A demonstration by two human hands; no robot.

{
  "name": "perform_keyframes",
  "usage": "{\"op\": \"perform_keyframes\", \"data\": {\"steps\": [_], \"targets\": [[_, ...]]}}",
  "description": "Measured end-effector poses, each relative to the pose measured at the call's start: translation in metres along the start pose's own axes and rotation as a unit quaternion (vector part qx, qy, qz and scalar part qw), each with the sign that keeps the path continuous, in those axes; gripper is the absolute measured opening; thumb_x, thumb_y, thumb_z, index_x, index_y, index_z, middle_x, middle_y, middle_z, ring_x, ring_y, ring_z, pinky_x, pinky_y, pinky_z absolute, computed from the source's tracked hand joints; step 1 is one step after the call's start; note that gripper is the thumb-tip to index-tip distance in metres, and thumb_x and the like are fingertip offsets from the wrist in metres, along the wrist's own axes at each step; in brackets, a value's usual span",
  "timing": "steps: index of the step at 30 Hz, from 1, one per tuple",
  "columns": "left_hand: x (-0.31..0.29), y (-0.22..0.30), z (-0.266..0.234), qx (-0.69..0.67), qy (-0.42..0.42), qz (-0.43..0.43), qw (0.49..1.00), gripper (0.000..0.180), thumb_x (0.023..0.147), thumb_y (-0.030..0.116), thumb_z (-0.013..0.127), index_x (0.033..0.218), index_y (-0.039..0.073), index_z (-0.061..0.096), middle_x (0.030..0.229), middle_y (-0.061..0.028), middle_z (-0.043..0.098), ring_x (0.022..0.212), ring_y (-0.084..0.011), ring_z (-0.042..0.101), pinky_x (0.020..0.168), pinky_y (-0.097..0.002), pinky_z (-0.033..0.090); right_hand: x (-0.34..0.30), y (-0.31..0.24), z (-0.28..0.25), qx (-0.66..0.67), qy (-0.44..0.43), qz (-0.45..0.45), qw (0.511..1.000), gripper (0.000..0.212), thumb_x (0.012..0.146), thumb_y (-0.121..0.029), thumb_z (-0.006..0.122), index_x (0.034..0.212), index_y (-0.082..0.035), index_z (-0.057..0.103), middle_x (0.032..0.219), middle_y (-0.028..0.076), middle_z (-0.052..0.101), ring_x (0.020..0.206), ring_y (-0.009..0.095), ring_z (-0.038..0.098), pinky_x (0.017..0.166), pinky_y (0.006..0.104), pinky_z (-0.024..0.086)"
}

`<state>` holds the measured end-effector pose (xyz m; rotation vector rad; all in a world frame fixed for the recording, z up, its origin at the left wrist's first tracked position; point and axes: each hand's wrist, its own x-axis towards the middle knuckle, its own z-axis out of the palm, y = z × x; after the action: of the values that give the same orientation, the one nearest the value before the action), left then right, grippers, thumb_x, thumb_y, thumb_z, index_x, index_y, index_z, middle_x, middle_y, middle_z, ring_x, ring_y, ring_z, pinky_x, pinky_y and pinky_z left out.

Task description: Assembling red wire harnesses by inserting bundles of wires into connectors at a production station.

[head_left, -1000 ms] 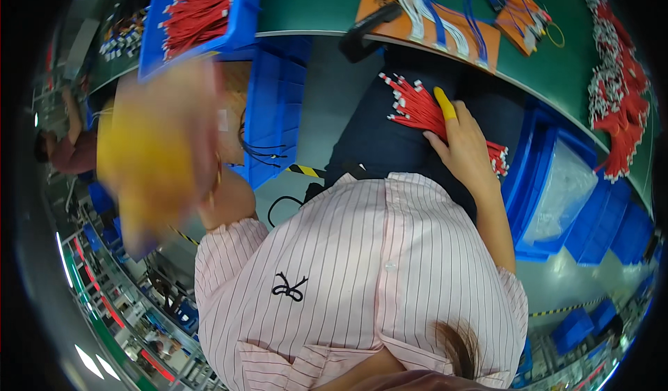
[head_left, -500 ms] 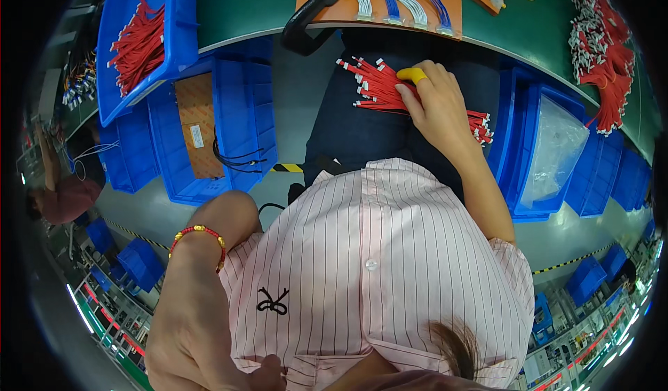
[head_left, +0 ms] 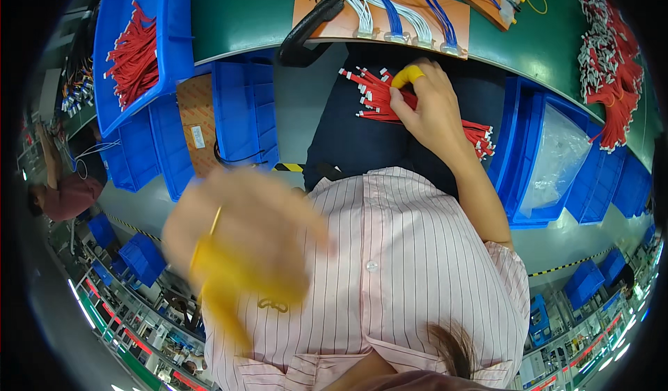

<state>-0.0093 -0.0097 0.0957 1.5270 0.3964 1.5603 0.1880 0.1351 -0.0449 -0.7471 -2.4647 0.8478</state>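
Observation:
A bundle of red cables [head_left: 379, 97] with small white connectors at both ends lies across my dark-trousered lap. My right hand [head_left: 431, 105] grips the bundle near its middle, fingers curled over it, hiding that stretch. A yellow cover sits on one of its fingers. My left hand [head_left: 243, 234] is raised in front of the left side of my striped shirt, away from the cables. Motion smears it, and yellow covers [head_left: 254, 276] show on its fingers. Whether it holds anything does not show.
The green table [head_left: 243, 15] carries an orange board [head_left: 313, 15] with white and blue cables, a black handle [head_left: 309, 32] and a pile of red cables [head_left: 616, 77]. A blue bin [head_left: 181, 43] holds more red cables. Blue crates [head_left: 254, 112] stand below on both sides. Another person [head_left: 73, 192] sits far left.
My left hand has swung up from the lower left to the front of my shirt. My right hand stays on the cable bundle. The whole view has shifted slightly.

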Motion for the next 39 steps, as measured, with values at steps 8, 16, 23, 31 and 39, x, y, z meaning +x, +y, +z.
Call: {"op": "perform_keyframes", "data": {"steps": [8,16,23,31,39], "targets": [[-0.044,-0.098,0.008,0.101,0.378,-0.356,0.848,0.025,0.096,0.012,0.057,0.117,-0.002,0.061,0.104,-0.0072,0.059,0.075,-0.0092,0.059,0.063,-0.0229,0.051,-0.003,-0.013,-0.019,0.399,-0.025,0.142,0.906,0.01,0.087,-0.002,0.061,0.092,0.003,0.054,0.083,0.007,0.062,0.073,0.013,0.06,0.069,0.0272,0.047],[-0.02,-0.117,0.015,-0.083,0.417,-0.303,0.853,0.027,0.1,0.02,0.048,0.109,-0.002,0.06,0.093,-0.0106,0.061,0.06,-0.0093,0.052,0.051,-0.0224,0.048,-0.005,-0.015,-0.04,0.408,-0.102,0.177,0.89,0.013,0.092,-0.003,0.059,0.102,0.003,0.053,0.077,0.003,0.058,0.069,0.006,0.053,0.064,0.0209,0.044],[-0.021,-0.13,0.009,-0.055,0.489,-0.303,0.816,0.024,0.098,0.02,0.054,0.098,-0.002,0.063,0.067,0.0012,0.051,0.047,-0.0017,0.036,0.042,-0.0175,0.028,-0.036,0.041,-0.092,0.543,-0.025,0.284,0.79,0.021,0.085,-0.004,0.066,0.104,0.002,0.06,0.084,0.005,0.06,0.062,0.01,0.055,0.057,0.0233,0.045],[-0.021,-0.135,0.009,-0.008,0.514,-0.279,0.811,0.019,0.098,0.015,0.054,0.101,-0.003,0.063,0.069,-0.0008,0.053,0.049,-0.0012,0.035,0.043,-0.0162,0.025,-0.027,0.019,-0.052,0.682,-0.006,0.221,0.697,0.018,0.086,-0.001,0.063,0.102,0.006,0.064,0.102,0.013,0.058,0.076,0.016,0.062,0.075,0.0297,0.054],[-0.013,-0.134,0.013,-0.007,0.546,-0.248,0.8,0.019,0.096,0.012,0.056,0.096,-0.005,0.064,0.07,-0.0011,0.055,0.056,-0.0025,0.039,0.047,-0.0175,0.027,-0.007,-0.005,-0.041,0.528,0.074,0.276,0.8,0.014,0.091,-0.006,0.064,0.1,0.004,0.067,0.09,0.01,0.066,0.07,0.01,0.06,0.069,0.0235,0.049]]}}
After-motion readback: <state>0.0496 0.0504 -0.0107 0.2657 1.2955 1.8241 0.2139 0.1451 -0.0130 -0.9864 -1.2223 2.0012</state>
